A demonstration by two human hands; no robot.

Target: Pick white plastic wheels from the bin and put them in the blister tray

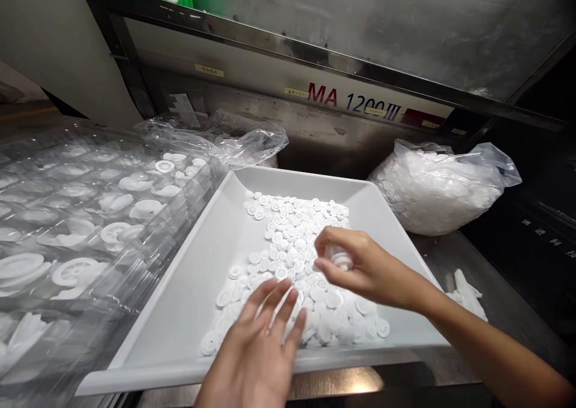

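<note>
A white tray [189, 312] lies in front of me with a heap of several small white plastic discs [294, 234] spread across it. My left hand [256, 354] rests flat with fingers stretched out over the near end of the heap, touching the discs. My right hand [355, 267] hovers above the middle of the heap, its fingers curled round a small stack of white discs [337, 257].
Clear plastic blister trays [90, 216] with larger white wheels fill the left side. A clear bag [436, 186] stuffed with white parts sits at the right, a crumpled empty bag [238, 138] behind the tray. A metal machine wall marked "MA 1200" [355, 99] stands behind.
</note>
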